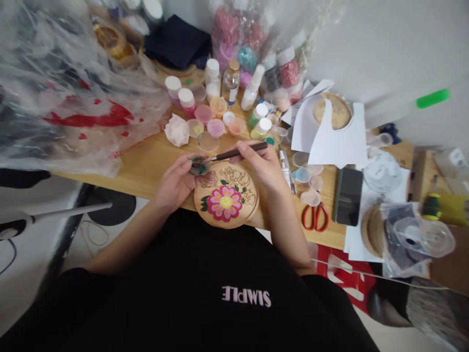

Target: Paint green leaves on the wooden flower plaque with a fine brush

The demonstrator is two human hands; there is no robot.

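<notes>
My left hand (179, 182) is closed on a small clear cup (200, 166) with dark green stuff inside. A dark-handled palette knife (240, 152) is held in my right hand (261, 164), its thin metal tip reaching into the cup. Below both hands, at the table's front edge, rests a round wooden disc (227, 222). It bears a pink flower (224, 203) with a yellow centre, green leaves and gold outlines, some of them unfilled. My right forearm passes beside the disc's right edge.
Small cups of colour (216, 128) and white-capped bottles (212, 80) stand behind. Crumpled tissue (177, 130) lies left of them. To the right are orange-handled scissors (315, 217), a phone (348, 196) and white paper (330, 142). Plastic bags (88, 98) bulge over the table's left side.
</notes>
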